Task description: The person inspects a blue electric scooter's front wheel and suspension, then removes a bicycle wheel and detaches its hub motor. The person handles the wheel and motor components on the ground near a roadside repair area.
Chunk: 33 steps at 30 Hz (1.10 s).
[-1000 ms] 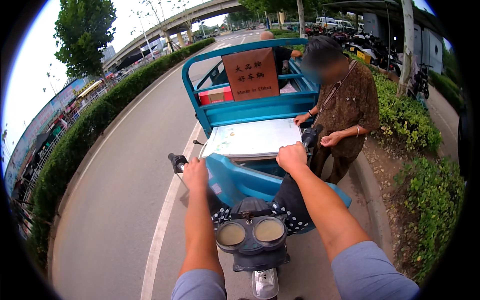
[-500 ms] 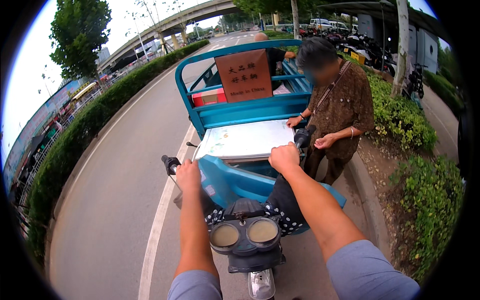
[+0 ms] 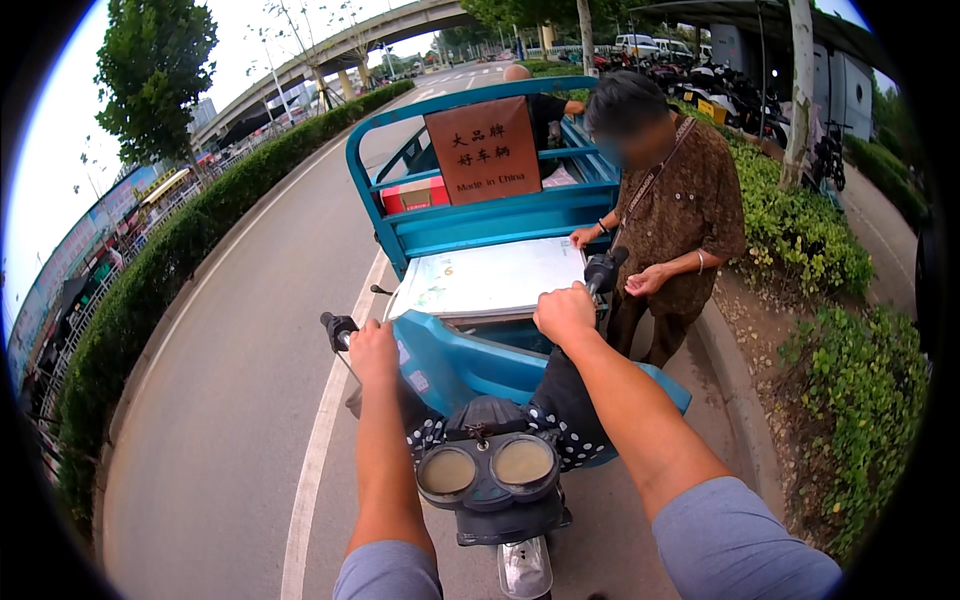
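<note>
Head view: you have 2 hands on 1 handlebar, 2 round gauges [image 3: 486, 467] at lower centre, and 1 blue cargo tricycle [image 3: 480, 215] filling the middle of the frame. 1 brown sign [image 3: 484, 150] stands upright on its cargo bed, 1 red box [image 3: 415, 193] sits just left of the sign, and 1 pale flat board [image 3: 492, 277] lies across the front of the bed. 1 person in a brown patterned shirt [image 3: 690, 215] stands at centre right, beside the bed, on the curb side.

Your left hand [image 3: 372, 350] is curled around the left grip [image 3: 337, 328], forearm rising straight from the lower edge. Your right hand [image 3: 565, 312] is closed in a fist over the right grip [image 3: 603, 270], forearm coming in diagonally from the lower right. Both elbows are nearly straight.

Against the frame 0.5 s back, your hands keep the same hold on the bars, while the whole tricycle sits slightly lower and further right in the picture; the hedge [image 3: 190, 250] at left and the overpass [image 3: 350, 35] at upper centre have shifted likewise.
</note>
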Tool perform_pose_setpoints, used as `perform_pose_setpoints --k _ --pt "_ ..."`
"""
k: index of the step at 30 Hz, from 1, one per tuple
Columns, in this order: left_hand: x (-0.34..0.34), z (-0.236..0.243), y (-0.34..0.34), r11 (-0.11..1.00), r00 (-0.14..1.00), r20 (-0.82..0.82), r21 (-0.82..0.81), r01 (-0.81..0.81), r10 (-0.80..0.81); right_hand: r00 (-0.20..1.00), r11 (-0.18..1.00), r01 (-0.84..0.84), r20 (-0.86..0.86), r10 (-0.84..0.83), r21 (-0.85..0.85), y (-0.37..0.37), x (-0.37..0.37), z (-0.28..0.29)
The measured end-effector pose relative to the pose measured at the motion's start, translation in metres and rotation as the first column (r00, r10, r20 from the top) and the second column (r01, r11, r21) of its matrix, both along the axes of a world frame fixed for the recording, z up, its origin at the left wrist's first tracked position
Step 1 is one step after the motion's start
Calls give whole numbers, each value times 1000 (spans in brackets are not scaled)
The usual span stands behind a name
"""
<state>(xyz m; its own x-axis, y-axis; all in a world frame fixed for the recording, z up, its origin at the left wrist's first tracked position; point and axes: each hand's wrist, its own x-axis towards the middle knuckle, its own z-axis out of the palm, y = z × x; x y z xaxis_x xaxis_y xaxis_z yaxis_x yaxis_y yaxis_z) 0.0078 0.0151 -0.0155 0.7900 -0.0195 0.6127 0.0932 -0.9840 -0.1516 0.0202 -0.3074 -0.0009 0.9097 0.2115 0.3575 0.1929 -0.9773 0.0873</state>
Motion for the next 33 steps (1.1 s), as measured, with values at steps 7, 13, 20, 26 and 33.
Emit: perform_pose_setpoints --k 7,13,20,26,33 --pt "-1 1 -1 1000 1000 -21 11 -16 16 999 1000 10 -43 -11 -18 2 -4 4" --pt "-3 2 -3 1000 1000 -10 -6 -10 10 999 1000 12 -47 -13 -19 1 -2 3" --pt "-5 5 -5 1000 998 -52 -5 -23 23 999 1000 11 -51 -11 -12 1 -1 2" --pt "-1 1 -2 1000 999 -25 13 -21 21 999 1000 6 -41 -6 0 1 -2 1" --pt "-2 3 -3 1000 1000 -7 6 -11 11 999 1000 8 -39 -8 3 2 -1 2"
